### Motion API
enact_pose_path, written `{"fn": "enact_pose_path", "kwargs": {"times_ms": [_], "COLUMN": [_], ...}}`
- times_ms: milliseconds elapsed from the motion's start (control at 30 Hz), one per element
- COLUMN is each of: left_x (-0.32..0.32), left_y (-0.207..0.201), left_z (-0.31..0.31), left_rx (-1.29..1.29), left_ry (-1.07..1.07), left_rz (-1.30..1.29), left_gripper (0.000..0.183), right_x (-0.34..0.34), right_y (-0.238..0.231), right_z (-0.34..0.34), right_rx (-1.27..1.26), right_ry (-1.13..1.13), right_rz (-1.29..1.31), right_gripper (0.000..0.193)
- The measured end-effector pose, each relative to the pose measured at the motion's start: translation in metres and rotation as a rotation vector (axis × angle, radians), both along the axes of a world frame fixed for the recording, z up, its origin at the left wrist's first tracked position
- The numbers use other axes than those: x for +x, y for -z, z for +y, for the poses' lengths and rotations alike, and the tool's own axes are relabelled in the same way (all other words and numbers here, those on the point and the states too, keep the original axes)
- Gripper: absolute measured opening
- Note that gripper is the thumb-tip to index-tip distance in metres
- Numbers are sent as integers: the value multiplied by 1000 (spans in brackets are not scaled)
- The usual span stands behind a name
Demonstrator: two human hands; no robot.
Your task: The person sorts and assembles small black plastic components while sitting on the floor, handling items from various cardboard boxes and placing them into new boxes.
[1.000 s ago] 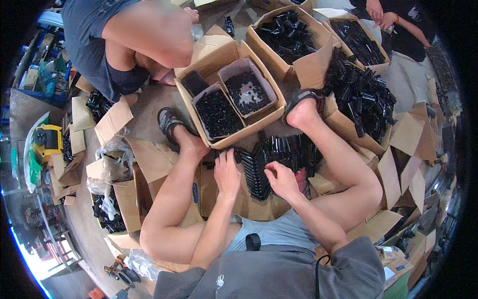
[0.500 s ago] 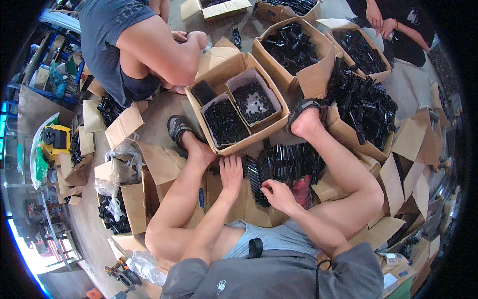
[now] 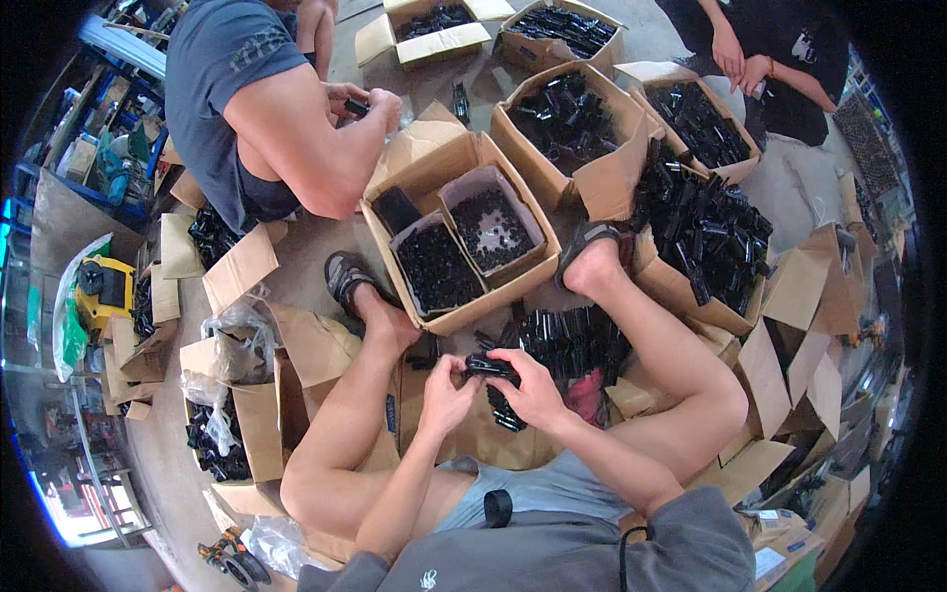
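Observation:
Between my legs, my left hand (image 3: 450, 397) and my right hand (image 3: 535, 391) come together around a glossy black plastic part (image 3: 490, 366). The fingers of both are closed on it, and they hide its ends; whether it is one piece or several I cannot tell. Just beyond my right hand, similar black parts (image 3: 577, 342) lie side by side in rows on flattened cardboard. A short line of them (image 3: 507, 414) shows below the held part. Farther off, between my feet, stands a carton (image 3: 475, 314) with two inner boxes of small black pieces (image 3: 434, 266).
Cartons of black parts (image 3: 564, 116) stand ahead, and a heaped one (image 3: 705, 227) is by my right foot. Left of me is an open box with plastic bags (image 3: 258, 395). A co-worker (image 3: 286, 128) crouches at far left; another person's hands (image 3: 742, 67) show far right.
Both my hands have risen from the cardboard and met, now gripping a black part. The co-worker's hands have lifted with a small dark piece. The whole view has shifted slightly.

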State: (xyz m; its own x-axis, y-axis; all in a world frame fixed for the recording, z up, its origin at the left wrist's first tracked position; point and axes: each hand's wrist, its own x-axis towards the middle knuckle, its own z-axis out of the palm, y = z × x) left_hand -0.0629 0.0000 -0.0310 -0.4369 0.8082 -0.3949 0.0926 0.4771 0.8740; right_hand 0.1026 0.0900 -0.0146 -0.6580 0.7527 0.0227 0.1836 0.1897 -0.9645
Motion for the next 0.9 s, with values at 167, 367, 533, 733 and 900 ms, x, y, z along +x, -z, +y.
{"fn": "enact_pose_path", "kwargs": {"times_ms": [167,367,533,733,900], "left_x": [10,21,29,38,37], "left_y": [-11,2,6,-4,-1], "left_z": [-14,-21,-18,-22,-20], "left_rx": [106,173,238,302,367], "left_ry": [-92,-158,-250,-332,-296], "left_rz": [-648,-1061,-1135,-1233,-992], "left_gripper": [36,42,40,40,38], "right_x": [-2,-5,-5,-13,-12], "right_y": [-10,-23,-20,-26,-10], "right_z": [3,6,7,12,6], "right_rx": [6,214,394,451,122], "right_ry": [37,159,233,148,64], "right_rz": [66,151,192,224,343], "right_gripper": [26,18,21,23,41]}}
